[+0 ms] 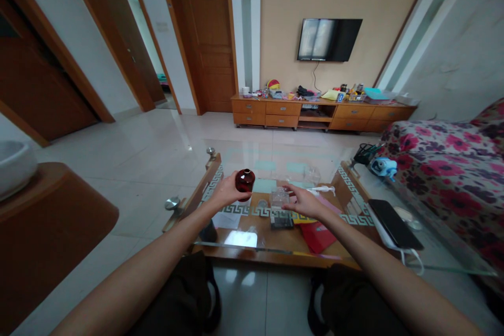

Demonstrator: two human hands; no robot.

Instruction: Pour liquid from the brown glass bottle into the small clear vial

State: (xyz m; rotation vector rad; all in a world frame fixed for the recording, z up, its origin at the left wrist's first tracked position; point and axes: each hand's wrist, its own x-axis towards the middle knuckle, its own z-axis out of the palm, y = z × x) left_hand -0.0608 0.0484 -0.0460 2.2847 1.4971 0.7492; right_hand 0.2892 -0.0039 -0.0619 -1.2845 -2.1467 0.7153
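Note:
A dark red, shiny bottle (244,184) with a short narrow neck is held upright above the glass table. My left hand (227,189) wraps round its left side, the thumb low near its base. To its right, a clear, see-through cup (279,198) is between the thumb and fingers of my right hand (302,202), which appear to grip its right side. Its outline is hard to make out against the glass. The bottle and the cup are apart.
The glass tabletop (441,244) has a wooden shelf beneath, with a red packet (318,236) and a dark box (282,220). A phone (395,224) with a white cable lies at right, near a blue-and-white object (384,167). A flowered sofa (441,163) stands at right.

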